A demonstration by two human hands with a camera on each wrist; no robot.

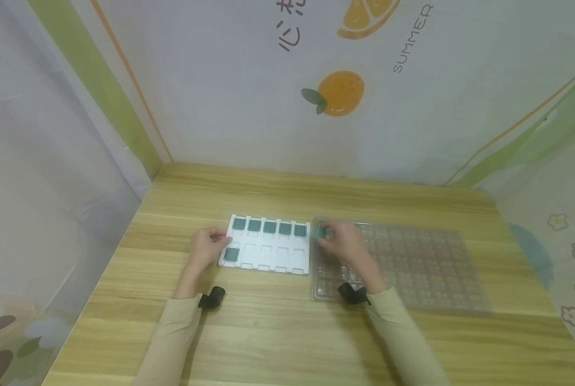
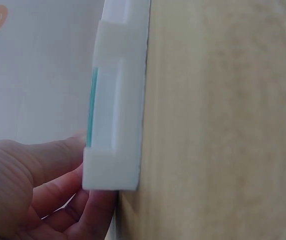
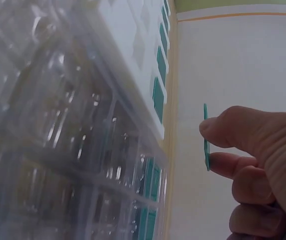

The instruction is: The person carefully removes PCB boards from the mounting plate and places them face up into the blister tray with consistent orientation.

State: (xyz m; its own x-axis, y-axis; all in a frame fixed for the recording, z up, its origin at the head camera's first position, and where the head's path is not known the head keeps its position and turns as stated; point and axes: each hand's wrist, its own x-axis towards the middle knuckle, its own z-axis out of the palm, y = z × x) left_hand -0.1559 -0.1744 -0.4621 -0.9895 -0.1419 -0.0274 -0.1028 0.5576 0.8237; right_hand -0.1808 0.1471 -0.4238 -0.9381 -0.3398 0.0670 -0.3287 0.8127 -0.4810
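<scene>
Six green square chips (image 1: pixel 270 227) are sitting in the white tray (image 1: pixel 258 239): five are lining its far row, and one is lying at the left end of its near row. At the white tray's left end, the left hand (image 1: pixel 205 249) is holding the edge, its grip closing thumb and fingers on the rim. Just to the white tray's right, the right hand (image 1: pixel 345 241) is hovering over the far left corner of a clear plastic tray (image 1: pixel 413 268). Its grip is narrow, thumb and finger pinching a seventh green chip (image 3: pixel 206 142), which is showing edge-on in the right wrist view, apart from both trays. Teal-green pieces (image 3: pixel 149 200) are lying inside the clear plastic tray, near the white tray. Both trays are resting on a wood-grain desk (image 1: pixel 268 332), and a printed curtain (image 1: pixel 229 107) is hanging beyond the white tray.
</scene>
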